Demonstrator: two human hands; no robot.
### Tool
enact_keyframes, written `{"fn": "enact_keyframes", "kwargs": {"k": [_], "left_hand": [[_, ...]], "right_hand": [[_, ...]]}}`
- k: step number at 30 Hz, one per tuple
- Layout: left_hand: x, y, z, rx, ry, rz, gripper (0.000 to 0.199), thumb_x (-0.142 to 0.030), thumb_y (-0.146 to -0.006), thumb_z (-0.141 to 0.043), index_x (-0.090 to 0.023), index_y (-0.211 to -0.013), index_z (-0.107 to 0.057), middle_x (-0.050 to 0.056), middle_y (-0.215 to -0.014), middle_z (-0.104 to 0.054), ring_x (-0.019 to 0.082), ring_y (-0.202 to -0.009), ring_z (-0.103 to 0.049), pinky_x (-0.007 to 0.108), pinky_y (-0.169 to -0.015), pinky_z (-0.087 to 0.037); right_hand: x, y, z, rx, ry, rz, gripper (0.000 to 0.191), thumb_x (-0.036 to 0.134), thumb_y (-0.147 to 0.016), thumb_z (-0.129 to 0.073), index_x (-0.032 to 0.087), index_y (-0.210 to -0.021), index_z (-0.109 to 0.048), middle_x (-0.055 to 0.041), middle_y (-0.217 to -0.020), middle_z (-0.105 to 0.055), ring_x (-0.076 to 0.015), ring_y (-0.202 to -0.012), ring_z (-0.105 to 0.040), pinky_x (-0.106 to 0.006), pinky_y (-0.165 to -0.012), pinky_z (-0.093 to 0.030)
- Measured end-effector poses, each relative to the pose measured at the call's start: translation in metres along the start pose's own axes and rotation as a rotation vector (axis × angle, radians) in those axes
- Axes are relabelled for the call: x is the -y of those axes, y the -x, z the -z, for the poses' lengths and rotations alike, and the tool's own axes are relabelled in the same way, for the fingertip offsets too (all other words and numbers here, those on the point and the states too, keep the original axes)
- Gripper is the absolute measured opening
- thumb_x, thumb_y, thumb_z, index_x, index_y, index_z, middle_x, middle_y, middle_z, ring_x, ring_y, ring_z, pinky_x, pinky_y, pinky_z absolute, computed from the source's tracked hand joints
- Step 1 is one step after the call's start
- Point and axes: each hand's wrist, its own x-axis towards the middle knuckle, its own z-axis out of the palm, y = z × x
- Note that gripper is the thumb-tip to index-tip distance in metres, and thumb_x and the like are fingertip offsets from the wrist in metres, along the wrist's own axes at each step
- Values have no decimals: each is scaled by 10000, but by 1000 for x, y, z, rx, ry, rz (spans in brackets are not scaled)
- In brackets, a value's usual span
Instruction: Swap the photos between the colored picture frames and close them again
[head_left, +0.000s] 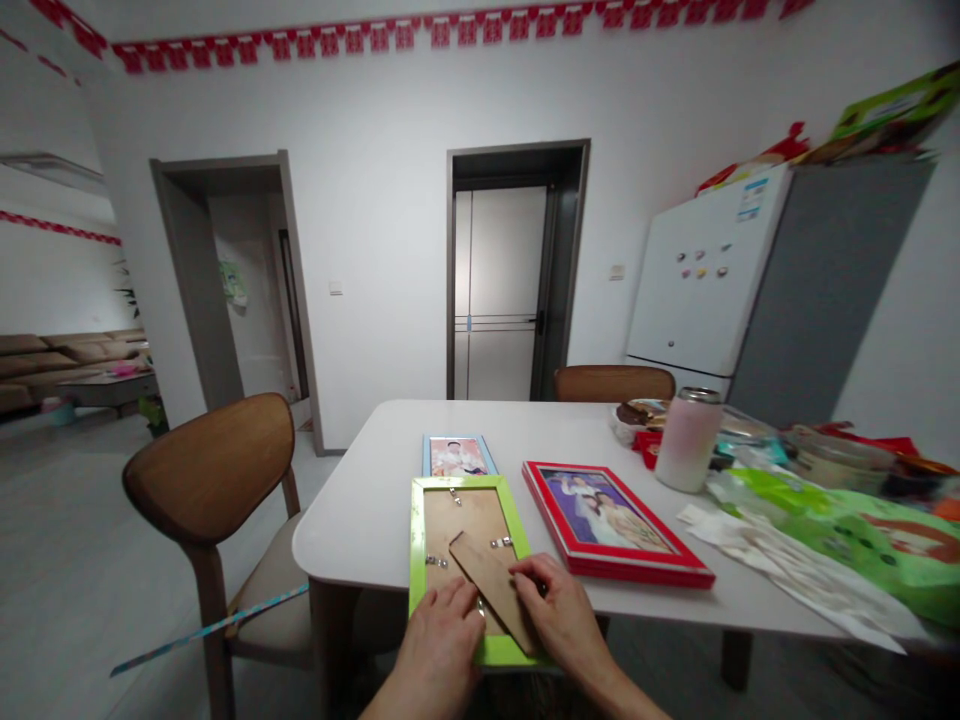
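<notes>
A green picture frame (417, 530) lies face down at the table's front edge, showing its brown backboard (439, 515) and several small metal clips. A brown stand leg (487, 585) lies slanted across the backboard. My left hand (442, 640) rests on the frame's lower left part, its fingers laid flat over the backboard. My right hand (559, 610) has its thumb and fingers closed at the right edge of the stand leg. Just behind the green frame is a light blue picture frame (427, 455), partly covered. To the right lie stacked red picture frames (555, 525), the top one photo side up.
On the white table (360, 520), a pink and white thermos (686, 440) stands to the right. Near it lie a white cloth (765, 555), a green plastic package (862, 530) and a clear tub (840, 460). Brown chairs stand at left (217, 470) and behind (615, 382).
</notes>
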Motion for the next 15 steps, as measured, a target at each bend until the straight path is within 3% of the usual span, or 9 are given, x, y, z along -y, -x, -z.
{"fn": "enact_keyframes", "kwargs": {"k": [6,11,13,15], "left_hand": [[14,1,3,-66,-2,39,372,-180,-609,-524,-176,-980,-512,53,-1218,-430,208,-1120,-350,332,-959,-235],[11,10,6,-75,105,-15,359,-200,-580,-560,-176,-933,-502,66,-1220,-416,216,-1106,-353,344,-968,-222],[6,14,10,-82,140,-12,340,-181,-576,-550,-180,-911,-494,78,-1220,-421,228,-1114,-353,366,-972,-211],[-1,15,14,-144,208,-35,282,-180,-598,-527,-188,-876,-484,89,-1226,-421,234,-1129,-347,367,-966,-224]], "right_hand": [[7,-9,4,20,-232,-112,228,324,-657,-456,167,-750,-593,-54,-734,-635,-193,-686,-573,-288,-626,-441],[-13,8,3,-138,-494,-311,269,366,-603,-522,187,-798,-575,-31,-703,-627,-179,-665,-568,-270,-597,-440],[-23,22,-6,-63,-653,-460,255,406,-618,-510,202,-759,-564,-3,-589,-592,-153,-558,-550,-252,-508,-422],[-26,36,-21,154,-799,-525,308,483,-668,-438,201,-686,-563,-5,-522,-564,-142,-491,-536,-242,-446,-400]]}}
